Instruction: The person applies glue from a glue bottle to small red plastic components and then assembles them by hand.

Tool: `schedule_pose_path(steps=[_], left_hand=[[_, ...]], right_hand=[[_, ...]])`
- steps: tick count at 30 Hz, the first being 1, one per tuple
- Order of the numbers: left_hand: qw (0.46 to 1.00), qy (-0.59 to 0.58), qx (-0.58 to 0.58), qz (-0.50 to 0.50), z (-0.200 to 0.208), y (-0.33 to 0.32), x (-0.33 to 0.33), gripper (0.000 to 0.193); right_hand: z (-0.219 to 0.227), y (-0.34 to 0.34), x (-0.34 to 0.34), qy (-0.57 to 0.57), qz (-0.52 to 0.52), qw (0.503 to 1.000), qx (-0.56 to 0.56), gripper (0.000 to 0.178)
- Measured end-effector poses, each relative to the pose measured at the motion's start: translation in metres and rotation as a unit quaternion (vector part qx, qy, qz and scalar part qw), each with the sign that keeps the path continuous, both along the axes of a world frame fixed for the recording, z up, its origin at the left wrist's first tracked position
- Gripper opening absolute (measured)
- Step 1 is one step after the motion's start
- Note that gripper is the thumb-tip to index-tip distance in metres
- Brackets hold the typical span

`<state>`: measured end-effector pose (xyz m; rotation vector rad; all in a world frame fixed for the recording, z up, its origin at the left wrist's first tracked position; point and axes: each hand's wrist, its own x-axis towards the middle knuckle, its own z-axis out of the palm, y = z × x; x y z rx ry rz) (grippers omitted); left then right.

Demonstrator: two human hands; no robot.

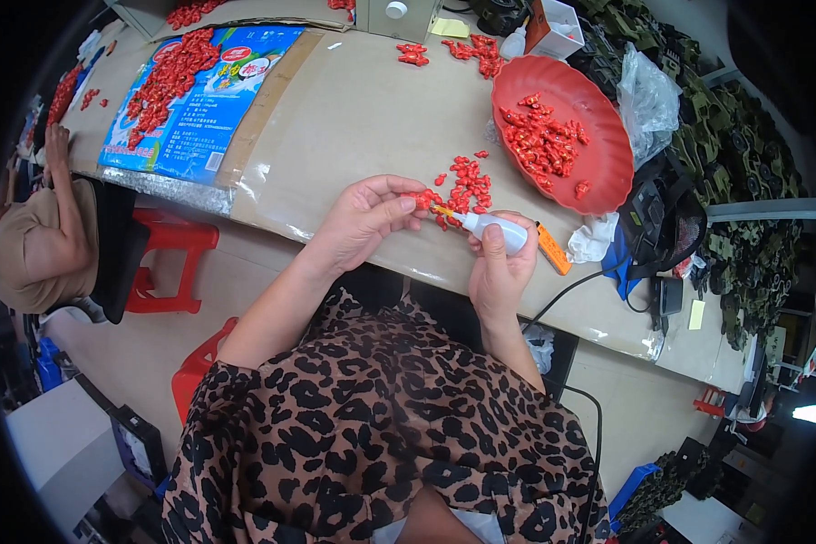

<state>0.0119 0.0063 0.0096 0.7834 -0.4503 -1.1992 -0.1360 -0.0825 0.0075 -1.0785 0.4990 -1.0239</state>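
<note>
Between thumb and fingertips, my left hand [364, 220] pinches a small red piece [420, 200] with a glossy look. My right hand [501, 272] is wrapped round a small white squeeze bottle [500, 233]. The bottle's narrow nozzle points left, its tip at or very close to the red piece; whether they touch I cannot tell. Just beyond both hands lies a loose pile of small red pieces [468, 186] on the table. A big red scalloped bowl [607, 109] to the far right holds many red pieces [542, 145].
Red pieces cover a blue printed cardboard sheet [245, 100] at the left. An orange tool [553, 249], crumpled tissue [593, 238] and a black cable [571, 288] lie right of my right hand. A red stool [168, 258] stands near a seated person [54, 236].
</note>
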Motion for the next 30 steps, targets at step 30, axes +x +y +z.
schedule_pose_path(steps=[30], left_hand=[[1.000,0.012,-0.024,0.011,-0.005,-0.001,-0.001,0.019]], right_hand=[[0.010,-0.013,-0.008,-0.103,0.057,0.982,0.146,0.026]])
